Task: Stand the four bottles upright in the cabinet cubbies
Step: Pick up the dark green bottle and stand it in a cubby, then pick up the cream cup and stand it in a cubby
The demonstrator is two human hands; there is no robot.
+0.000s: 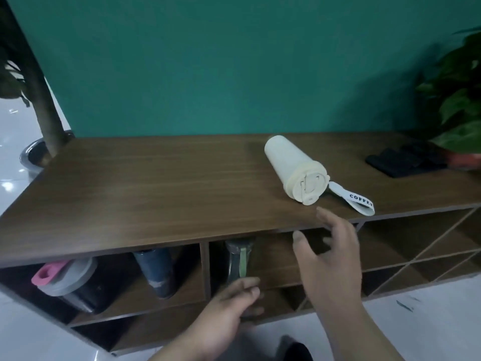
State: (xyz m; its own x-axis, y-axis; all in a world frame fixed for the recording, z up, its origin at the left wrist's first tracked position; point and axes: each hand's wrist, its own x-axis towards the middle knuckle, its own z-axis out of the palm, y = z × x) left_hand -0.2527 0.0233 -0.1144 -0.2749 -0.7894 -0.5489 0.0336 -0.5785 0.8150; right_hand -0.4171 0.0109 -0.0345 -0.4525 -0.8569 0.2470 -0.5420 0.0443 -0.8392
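A cream bottle (291, 165) with a "COFFEE" strap lies on its side on the wooden cabinet top (156, 183). In the left cubby stand a dark bottle with a grey lid and pink tab (70, 280) and a dark blue bottle (157, 272). In the middle cubby a clear dark bottle with a green strap (238, 259) stands upright. My left hand (229, 308) is at that bottle's base, fingers curled loosely around it. My right hand (330, 259) hovers open in front of the cabinet edge, just below the cream bottle.
A black flat object (400, 162) lies at the top's right end beside a potted plant (460, 108). Another plant with a trunk (39, 100) stands left of the cabinet. Diagonal cubbies (416, 256) fill the right side. A teal wall is behind.
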